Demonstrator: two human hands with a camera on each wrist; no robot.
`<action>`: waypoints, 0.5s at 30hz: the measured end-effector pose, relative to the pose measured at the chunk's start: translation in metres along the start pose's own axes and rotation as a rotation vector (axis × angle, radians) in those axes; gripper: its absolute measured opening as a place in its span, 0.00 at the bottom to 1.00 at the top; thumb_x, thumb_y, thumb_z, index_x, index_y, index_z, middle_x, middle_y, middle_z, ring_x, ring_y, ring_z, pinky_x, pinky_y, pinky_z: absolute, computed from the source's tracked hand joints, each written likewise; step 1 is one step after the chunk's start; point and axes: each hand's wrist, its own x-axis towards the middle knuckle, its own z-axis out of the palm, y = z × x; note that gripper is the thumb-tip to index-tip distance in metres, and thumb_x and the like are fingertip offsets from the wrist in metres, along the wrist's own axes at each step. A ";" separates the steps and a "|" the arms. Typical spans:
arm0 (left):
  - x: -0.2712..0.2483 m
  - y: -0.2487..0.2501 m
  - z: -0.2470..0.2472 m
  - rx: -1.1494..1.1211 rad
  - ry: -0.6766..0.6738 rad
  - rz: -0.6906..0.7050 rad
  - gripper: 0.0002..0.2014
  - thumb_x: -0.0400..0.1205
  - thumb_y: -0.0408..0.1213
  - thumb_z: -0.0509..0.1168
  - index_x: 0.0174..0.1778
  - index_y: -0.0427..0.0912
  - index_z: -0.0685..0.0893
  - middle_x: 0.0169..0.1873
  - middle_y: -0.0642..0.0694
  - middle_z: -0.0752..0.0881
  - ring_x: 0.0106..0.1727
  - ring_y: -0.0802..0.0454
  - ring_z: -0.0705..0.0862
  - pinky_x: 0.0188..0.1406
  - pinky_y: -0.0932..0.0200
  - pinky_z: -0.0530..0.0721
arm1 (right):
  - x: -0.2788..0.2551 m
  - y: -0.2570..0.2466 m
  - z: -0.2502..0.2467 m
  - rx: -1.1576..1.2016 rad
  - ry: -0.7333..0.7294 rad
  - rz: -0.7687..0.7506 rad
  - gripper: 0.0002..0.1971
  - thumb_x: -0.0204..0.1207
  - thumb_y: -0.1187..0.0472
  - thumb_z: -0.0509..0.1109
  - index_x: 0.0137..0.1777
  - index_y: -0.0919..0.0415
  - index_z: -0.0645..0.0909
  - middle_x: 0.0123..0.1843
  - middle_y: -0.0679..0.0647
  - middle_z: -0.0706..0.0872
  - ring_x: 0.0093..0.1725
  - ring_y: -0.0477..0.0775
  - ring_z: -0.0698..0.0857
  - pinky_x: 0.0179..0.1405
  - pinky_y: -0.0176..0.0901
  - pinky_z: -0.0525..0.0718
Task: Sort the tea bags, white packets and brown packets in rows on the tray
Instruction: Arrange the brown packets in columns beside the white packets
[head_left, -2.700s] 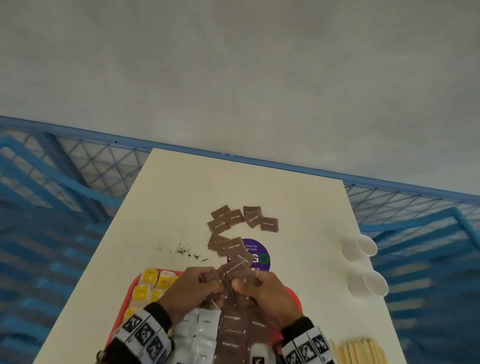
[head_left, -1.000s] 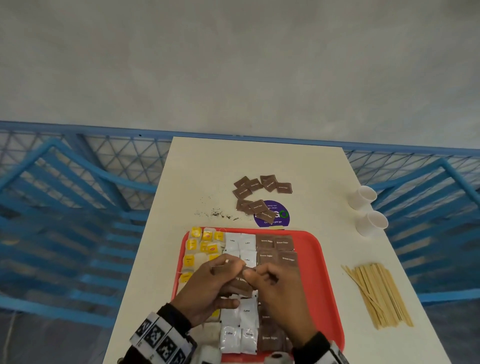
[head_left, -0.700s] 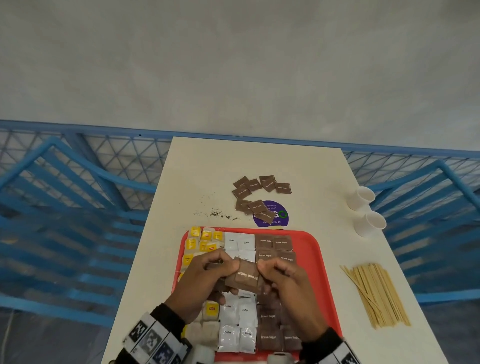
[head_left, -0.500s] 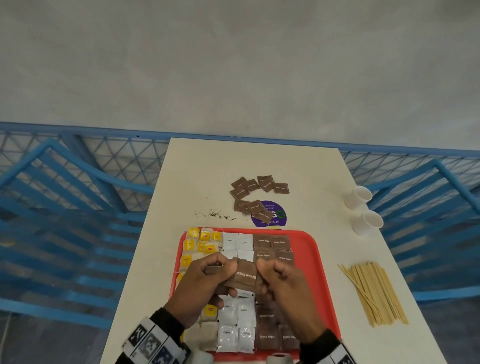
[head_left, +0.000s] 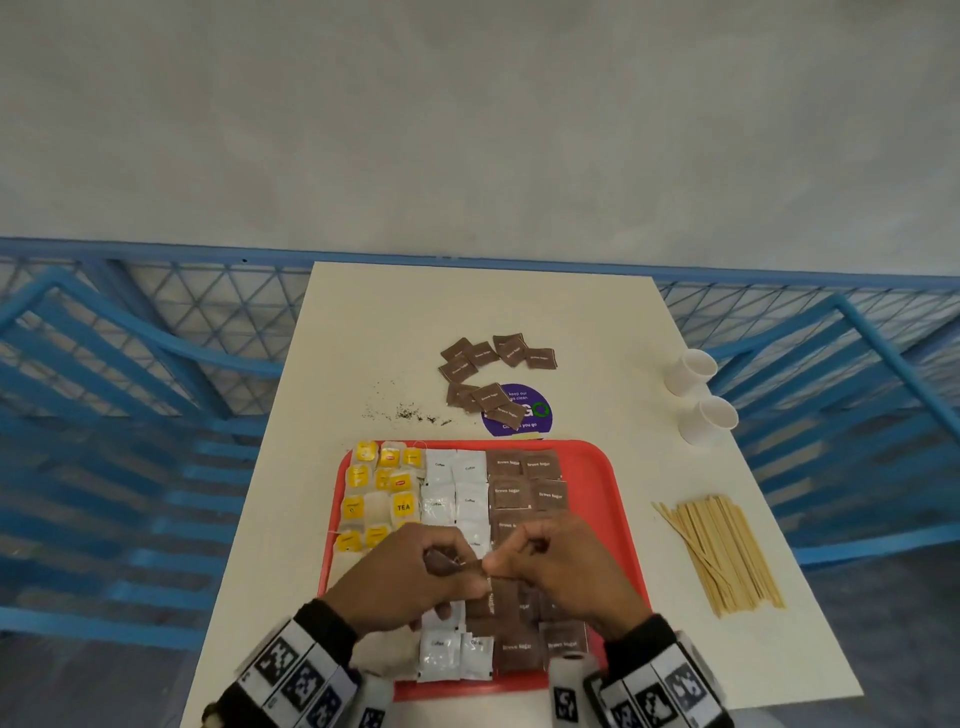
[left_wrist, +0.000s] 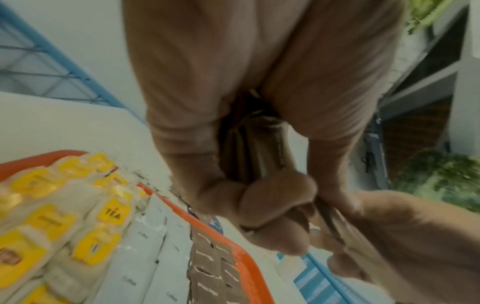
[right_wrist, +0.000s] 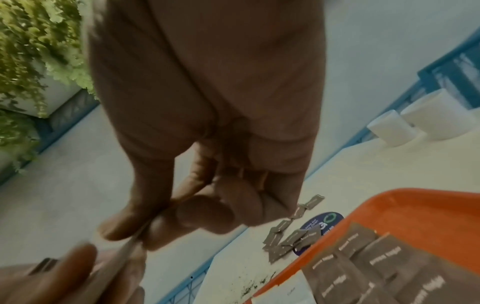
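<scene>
Brown packets (left_wrist: 255, 144) are sitting bunched in the left hand (head_left: 410, 577), whose curled fingers are clamping the stack edge-on, its long edges running along the palm. The right hand (head_left: 566, 566) is meeting it thumb to thumb, pinching the end of one brown sachet (right_wrist: 130, 248) at the stack's near edge (apparently peeling a single one off, though blur is hiding exactly how many it has).

Both hands are hovering over the near middle of the red tray (head_left: 597, 467). Directly beneath and just right of the pinch, the brown row (head_left: 524, 480) is lying flat, beside the white packets (head_left: 454, 478) and, further left, the tea bags (head_left: 387, 483). So the right hand is nearer the brown column.

Beyond the tray, loose brown packets on the table (head_left: 488, 358) are waiting to be sorted.
</scene>
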 end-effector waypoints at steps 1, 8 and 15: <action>0.003 0.003 0.002 0.039 -0.008 0.024 0.06 0.80 0.42 0.76 0.43 0.46 0.87 0.29 0.52 0.90 0.30 0.55 0.87 0.21 0.62 0.78 | 0.003 -0.002 -0.002 -0.034 -0.014 0.002 0.15 0.67 0.49 0.83 0.37 0.62 0.89 0.32 0.48 0.89 0.30 0.39 0.81 0.34 0.33 0.80; 0.022 0.031 0.011 -0.387 0.229 0.009 0.10 0.83 0.42 0.71 0.42 0.39 0.87 0.40 0.39 0.92 0.33 0.49 0.87 0.24 0.62 0.74 | 0.009 -0.020 -0.017 0.152 0.137 -0.088 0.07 0.73 0.52 0.79 0.42 0.55 0.90 0.36 0.50 0.92 0.34 0.47 0.89 0.40 0.41 0.87; 0.024 0.022 0.025 -0.319 0.168 -0.028 0.12 0.83 0.43 0.71 0.46 0.36 0.87 0.37 0.41 0.91 0.34 0.47 0.88 0.23 0.63 0.74 | -0.002 0.005 -0.017 0.370 0.386 -0.009 0.09 0.69 0.57 0.83 0.35 0.62 0.89 0.34 0.51 0.91 0.31 0.46 0.87 0.35 0.37 0.82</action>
